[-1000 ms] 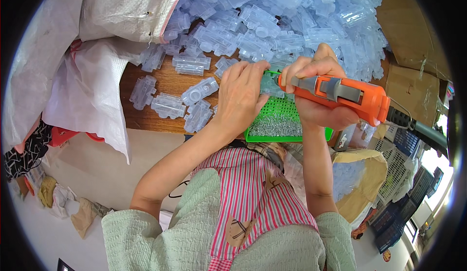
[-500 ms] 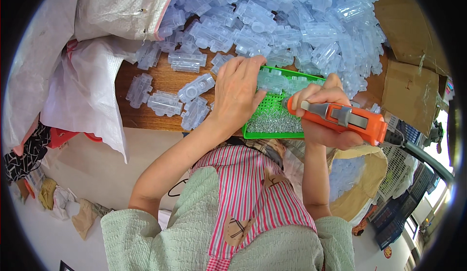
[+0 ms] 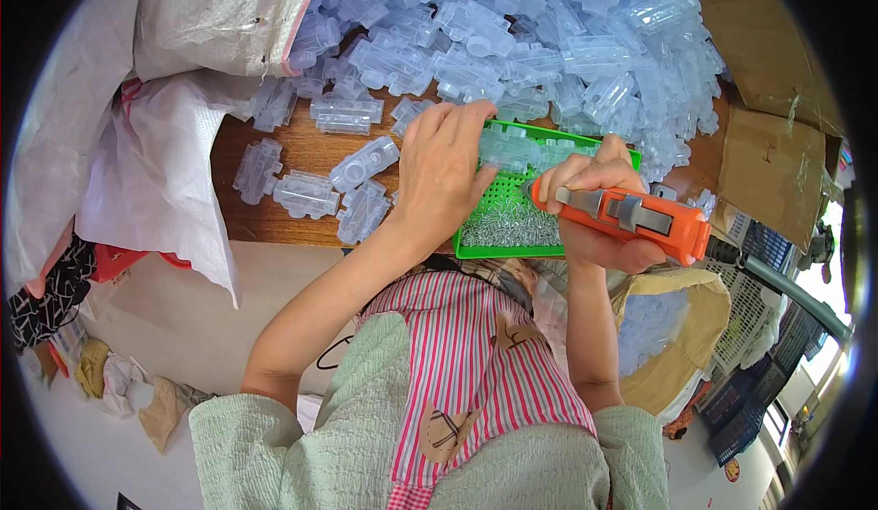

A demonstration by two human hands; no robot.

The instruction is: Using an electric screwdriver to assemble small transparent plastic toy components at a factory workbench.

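Note:
My right hand point(image 3: 594, 204) is wrapped round an orange power screwdriver point(image 3: 645, 217) with a grey lever and a cable at its back end. Its dark nose points left, over a green perforated tray point(image 3: 512, 253). Small silvery screws point(image 3: 508, 229) lie heaped along the tray's near side. At the tray's left edge, my left hand point(image 3: 441, 167) grips the left end of a clear plastic housing point(image 3: 509, 150), thumb on the near side and fingers on the far side. Clear plastic continues to the right, partly hidden behind my right hand.
A large pile of clear plastic housings point(image 3: 549, 43) covers the back of the wooden table point(image 3: 251, 222). Several loose ones point(image 3: 306, 194) lie left of my left hand. White woven sacks point(image 3: 174, 153) stand left, a cardboard box point(image 3: 768, 176) right. An open bag point(image 3: 681, 354) hangs below.
My right hand and the screwdriver have shifted slightly left over the tray. My left hand keeps its grip on the clear plastic housing almost unmoved.

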